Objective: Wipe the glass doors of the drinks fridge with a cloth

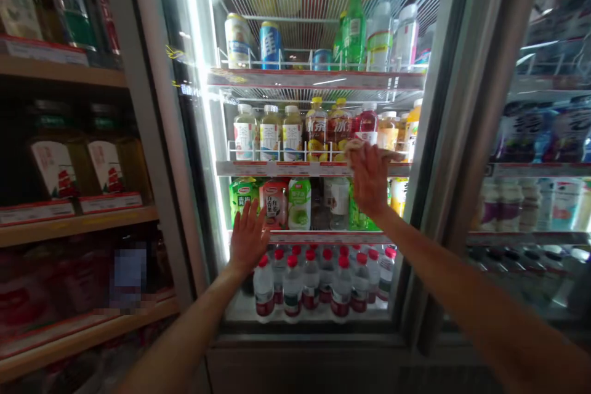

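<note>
I stand before a lit drinks fridge with a glass door. My left hand lies flat against the glass with its fingers spread, level with the green and pink cartons. My right hand is higher and to the right. It presses a beige cloth onto the glass at the height of the shelf rail under the tea bottles. Red-capped water bottles fill the bottom shelf below both hands.
Wooden shelves with dark bottles stand at the left. A grey door frame divides this fridge from a second, dimmer fridge at the right. Cans and green bottles stand on the top wire shelf.
</note>
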Motion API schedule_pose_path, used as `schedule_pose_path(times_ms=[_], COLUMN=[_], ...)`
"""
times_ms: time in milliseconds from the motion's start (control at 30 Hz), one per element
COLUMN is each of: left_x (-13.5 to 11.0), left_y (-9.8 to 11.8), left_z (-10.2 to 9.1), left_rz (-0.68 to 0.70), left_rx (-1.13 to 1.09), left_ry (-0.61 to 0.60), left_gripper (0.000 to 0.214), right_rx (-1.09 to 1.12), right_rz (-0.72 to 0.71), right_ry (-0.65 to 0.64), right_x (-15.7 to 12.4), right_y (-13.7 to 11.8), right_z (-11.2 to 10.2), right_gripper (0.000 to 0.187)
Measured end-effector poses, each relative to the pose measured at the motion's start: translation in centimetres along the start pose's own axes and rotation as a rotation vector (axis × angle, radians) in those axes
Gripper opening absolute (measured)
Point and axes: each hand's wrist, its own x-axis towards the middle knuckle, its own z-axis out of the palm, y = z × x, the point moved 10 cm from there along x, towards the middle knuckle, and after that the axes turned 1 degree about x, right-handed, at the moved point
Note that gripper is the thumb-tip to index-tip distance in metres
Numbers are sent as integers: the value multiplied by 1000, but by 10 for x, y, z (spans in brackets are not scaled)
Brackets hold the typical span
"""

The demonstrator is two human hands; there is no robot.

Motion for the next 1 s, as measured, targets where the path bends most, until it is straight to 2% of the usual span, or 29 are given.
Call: schedule_pose_path(times_ms=[67,133,200,233,267,300,400,467,533,633,700,733,767,800,933,1000], left_x=[-4,-10,-19,-25,-29,-33,-42,-47,-53,-62,-66,-66,-65,-62,-45,-39], left_y=[-1,-2,-6,-9,-15,-23,-52,-65,-71,-73,-73,-75,-76,-79,-92,-93], left_z=[1,0,-2,-4,-7,-9,-15,-15,-13,-11,-13,-15,-17,-20,-26,-26], left_rz=[4,36,86,106,113,99,-18,-87,-117,-129,-111,-99,-88,-83,-123,-141], left_rx=[-6,-14,-1,14,35,61,126,128,101,69,59,57,57,59,72,69], left_ry=[-26,-50,-76,-86,-94,-96,-103,-125,-151,-178,-184,-184,-182,-179,-173,-177], left_gripper=[52,53,53,53,52,51,49,50,52,56,56,55,55,55,56,56], right_rx=[62,119,182,205,216,212,148,134,159,223,264,280,291,292,241,238], right_rz=[-186,-435,-646,-704,-717,-677,-357,-209,-255,-539,-689,-734,-747,-719,-330,-266], right_ry=[-139,-283,-380,-404,-407,-385,-225,-173,-206,-295,-330,-339,-340,-331,-224,-224], right_x=[-37,-91,-130,-135,-127,-107,-19,13,3,-70,-113,-122,-119,-104,1,18], right_y=[-48,-99,-132,-140,-142,-140,-116,-115,-143,-207,-234,-241,-243,-240,-201,-197], right_z=[18,30,36,38,40,42,49,57,67,74,76,76,78,79,86,88], right_gripper=[65,63,58,57,57,58,57,57,58,54,48,46,46,48,57,59])
